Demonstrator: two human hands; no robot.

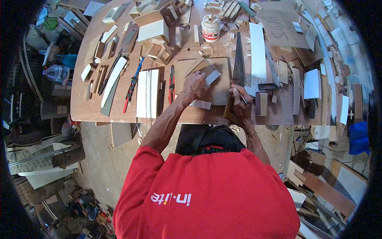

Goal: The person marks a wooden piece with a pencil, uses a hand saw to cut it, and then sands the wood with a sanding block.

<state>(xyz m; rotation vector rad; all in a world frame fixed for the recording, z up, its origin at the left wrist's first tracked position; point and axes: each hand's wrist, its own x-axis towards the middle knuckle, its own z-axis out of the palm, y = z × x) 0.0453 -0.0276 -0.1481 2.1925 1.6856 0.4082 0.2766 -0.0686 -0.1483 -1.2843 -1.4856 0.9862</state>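
Observation:
My left hand (195,84) is closed with its fingers bent over a small piece of wood with a white face (213,77), on a brown square board (221,87). A thin wooden strip (193,67) lies just beyond these fingers. In my right hand (240,98) is a slim pencil (244,99), pinched between the fingers at the board's right edge. Just beyond that hand lies a handsaw (238,55), its blade pointing away; its handle is partly under the hand. Near my left wrist, a white offcut (201,104) rests at the board's front.
A glue jar (211,28) stands at the back among wood scraps. To the left lie a red-and-black clamp-like tool (171,84), a ruler (149,94) on a white panel, and a blue-and-red tool (133,85). A long white strip (258,53) and several blocks occupy the right side.

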